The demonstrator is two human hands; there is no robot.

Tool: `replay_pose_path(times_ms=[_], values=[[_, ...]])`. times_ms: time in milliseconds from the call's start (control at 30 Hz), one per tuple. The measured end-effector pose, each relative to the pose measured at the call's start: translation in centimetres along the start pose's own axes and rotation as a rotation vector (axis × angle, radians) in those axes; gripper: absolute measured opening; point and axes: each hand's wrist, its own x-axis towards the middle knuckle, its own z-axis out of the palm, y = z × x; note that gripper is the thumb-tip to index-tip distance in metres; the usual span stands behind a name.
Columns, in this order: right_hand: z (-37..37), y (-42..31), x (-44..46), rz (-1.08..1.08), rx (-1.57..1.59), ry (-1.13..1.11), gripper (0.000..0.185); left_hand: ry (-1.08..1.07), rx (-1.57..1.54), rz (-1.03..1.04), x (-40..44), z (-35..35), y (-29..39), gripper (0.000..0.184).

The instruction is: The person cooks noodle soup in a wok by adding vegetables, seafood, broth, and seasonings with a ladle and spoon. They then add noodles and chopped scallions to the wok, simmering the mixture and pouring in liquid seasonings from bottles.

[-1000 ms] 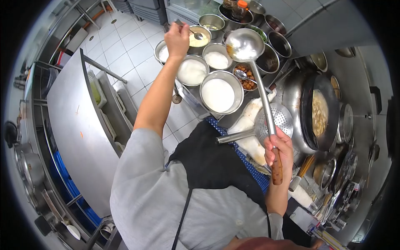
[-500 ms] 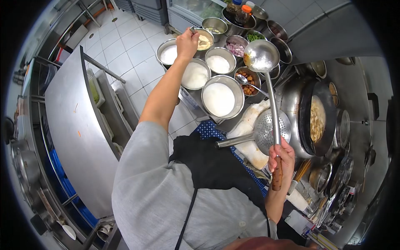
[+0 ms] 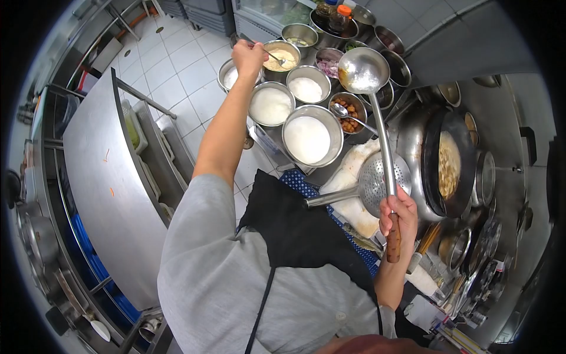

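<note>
"Fingers of the left hand [image 3: 249, 57] are curled round the handle of a metal spoon [image 3: 280, 61], gripping it."

"And how does the spoon lie from them?"

"Its handle end pokes out on the left side of the fist. On the other side its tip reaches over a metal bowl [image 3: 280, 76] of pale yellow contents, by the left edge of the bench [image 3: 329, 169]."

"Does the tip touch the contents?"

"Cannot tell from this view."

"What about the right hand [image 3: 402, 215]?"

"Closed round a long ladle [image 3: 381, 137], where its metal shaft meets the wooden grip. Its cup points toward the far edge, well apart from those fingers."

"Anything around it?"

"1 strainer [image 3: 374, 183] shows behind the shaft, over a white cloth [image 3: 357, 217]. 1 large pot [image 3: 337, 148] with white contents stands at the bench's near corner, and right of them is a wok [image 3: 466, 147] holding food."
</note>
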Motion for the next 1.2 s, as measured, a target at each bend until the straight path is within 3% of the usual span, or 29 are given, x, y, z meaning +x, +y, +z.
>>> replay_pose_path(times_ms=[100,267,367,400,500,567,767,867,967,1000,1033,1200], values=[[0.0,-0.5,0.7,0.009,-0.076,0.014,0.037,0.032,-0.148,-0.089,0.3,-0.7,1.5,0.013],[4.0,-2.1,1.7,0.083,-0.181,0.033,0.034,-0.073,-0.370,0.014,-1.0,0.6,5.1,0.010],[4.5,-2.0,2.5,0.166,0.004,-0.045,0.037,-0.252,0.031,0.582,-5.7,2.6,8.0,0.009],[4.2,-1.9,2.6,0.184,0.106,-0.087,0.039,-0.156,0.278,0.913,-7.0,2.7,8.8,0.009],[3.0,-1.8,1.5,0.194,0.321,-0.171,0.045,0.032,0.276,1.154,-8.2,1.4,9.8,0.011],[1.6,-1.9,-0.4,0.156,0.380,-0.189,0.045,0.066,0.172,0.931,-8.2,-0.4,8.3,0.008],[-5.5,-2.7,-6.6,-0.104,0.550,-0.119,0.052,0.117,0.060,0.540,-12.2,-6.2,2.7,0.016],[-9.6,-3.6,-9.0,-0.263,0.440,0.024,0.047,0.122,0.052,0.418,-14.5,-7.1,-0.3,0.017],[-12.8,-4.6,-10.3,-0.357,0.223,0.324,0.039,0.148,-0.056,0.228,-15.5,-7.3,-1.5,0.019],[-14.3,-4.5,-10.9,-0.390,0.169,0.403,0.031,0.177,-0.178,0.269,-15.1,-7.3,-2.2,0.022],[-14.6,-4.9,-11.6,-0.390,0.152,0.438,0.040,0.213,-0.170,0.302,-15.2,-7.2,-1.6,0.022],[-19.4,-4.2,-13.8,-0.330,0.367,0.173,0.050,0.048,-0.358,0.308,-15.7,-2.7,2.7,0.014]])
